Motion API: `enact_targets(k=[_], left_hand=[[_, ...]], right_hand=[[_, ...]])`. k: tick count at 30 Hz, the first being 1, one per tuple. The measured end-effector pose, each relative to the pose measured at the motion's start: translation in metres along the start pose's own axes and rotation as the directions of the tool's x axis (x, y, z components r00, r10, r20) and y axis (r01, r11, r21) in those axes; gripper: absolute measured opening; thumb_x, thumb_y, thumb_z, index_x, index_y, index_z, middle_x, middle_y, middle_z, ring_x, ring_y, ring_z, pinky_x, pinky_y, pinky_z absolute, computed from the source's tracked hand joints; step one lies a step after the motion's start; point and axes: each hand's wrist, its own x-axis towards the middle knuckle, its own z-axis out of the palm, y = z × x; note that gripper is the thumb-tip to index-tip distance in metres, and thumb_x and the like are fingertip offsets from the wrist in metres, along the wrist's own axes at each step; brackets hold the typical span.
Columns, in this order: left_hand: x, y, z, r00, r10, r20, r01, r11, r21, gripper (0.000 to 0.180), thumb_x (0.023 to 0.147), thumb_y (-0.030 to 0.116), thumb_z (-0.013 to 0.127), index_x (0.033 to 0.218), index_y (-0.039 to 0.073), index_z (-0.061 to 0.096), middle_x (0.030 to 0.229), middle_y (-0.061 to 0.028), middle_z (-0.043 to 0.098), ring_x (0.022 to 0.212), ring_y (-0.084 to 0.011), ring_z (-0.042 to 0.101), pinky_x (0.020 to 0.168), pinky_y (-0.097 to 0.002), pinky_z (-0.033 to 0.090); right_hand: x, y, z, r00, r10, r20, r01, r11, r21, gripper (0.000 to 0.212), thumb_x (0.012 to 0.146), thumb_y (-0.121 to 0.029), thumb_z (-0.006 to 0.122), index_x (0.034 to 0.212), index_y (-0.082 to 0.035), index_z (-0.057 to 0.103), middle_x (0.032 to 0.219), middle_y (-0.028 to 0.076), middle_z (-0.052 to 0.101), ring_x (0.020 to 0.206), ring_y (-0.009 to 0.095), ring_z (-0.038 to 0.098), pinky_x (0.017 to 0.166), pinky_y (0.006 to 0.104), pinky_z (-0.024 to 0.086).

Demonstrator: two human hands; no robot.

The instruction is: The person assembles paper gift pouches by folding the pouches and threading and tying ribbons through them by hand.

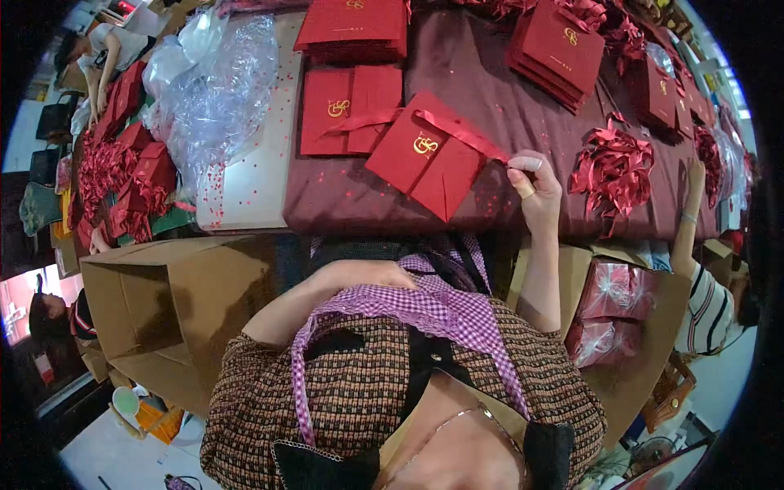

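R grip [535,181] pinches satin ribbon [465,135] on flat red paper bag [426,157].

On the maroon table cover [490,73]: one loose red envelope [425,155] at its near edge, one opened flat one [347,110] just left of that; two stacks of red envelopes [355,28] along its far side; below it, two brown cardboard boxes [175,306].
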Motion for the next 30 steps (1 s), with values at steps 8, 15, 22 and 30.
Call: enact_targets(k=[8, 15, 22, 30], left_hand=[[-0.043, 0.104, -0.031, 0.794, -0.179, -0.581, 0.155, 0.984, -0.092, 0.017, 0.093, 0.010, 0.054, 0.089, -0.003, 0.065, 0.077, -0.0062, 0.066, 0.071, -0.0121, 0.062, 0.067, -0.0259, 0.051], [0.004, 0.095, -0.067, 0.182, 0.384, -0.905, 0.557, 0.718, 0.417, 0.019, 0.081, 0.009, 0.068, 0.095, -0.002, 0.062, 0.082, -0.0117, 0.059, 0.066, -0.0184, 0.059, 0.061, -0.0292, 0.048], [0.012, 0.082, -0.077, 0.305, 0.487, -0.819, 0.690, 0.480, 0.542, 0.026, 0.075, 0.007, 0.071, 0.097, -0.002, 0.060, 0.083, -0.0141, 0.056, 0.074, -0.0273, 0.056, 0.066, -0.0363, 0.048], [0.020, 0.092, -0.078, 0.270, 0.462, -0.845, 0.610, 0.597, 0.521, 0.024, 0.075, 0.005, 0.071, 0.095, -0.001, 0.060, 0.086, -0.0129, 0.058, 0.080, -0.0249, 0.059, 0.070, -0.0321, 0.048]], right_hand=[[-0.004, -0.015, -0.002, 0.990, 0.139, -0.035, -0.127, 0.963, 0.236, 0.009, 0.083, -0.002, 0.066, 0.092, -0.001, 0.063, 0.107, 0.007, 0.061, 0.092, 0.012, 0.056, 0.080, 0.0236, 0.044], [0.011, -0.061, 0.048, 0.992, -0.010, 0.126, 0.010, 1.000, -0.001, 0.013, 0.081, -0.003, 0.067, 0.093, -0.004, 0.064, 0.085, 0.007, 0.062, 0.080, 0.020, 0.059, 0.072, 0.0299, 0.047], [0.011, -0.054, 0.087, 0.965, -0.138, 0.225, 0.163, 0.982, -0.097, 0.016, 0.075, -0.002, 0.069, 0.089, -0.005, 0.062, 0.084, 0.009, 0.063, 0.080, 0.029, 0.057, 0.072, 0.0373, 0.045], [0.009, -0.049, 0.090, 0.983, -0.148, 0.113, 0.156, 0.985, -0.070, 0.015, 0.073, -0.007, 0.072, 0.085, -0.006, 0.063, 0.083, 0.009, 0.064, 0.080, 0.030, 0.059, 0.072, 0.0396, 0.045]])
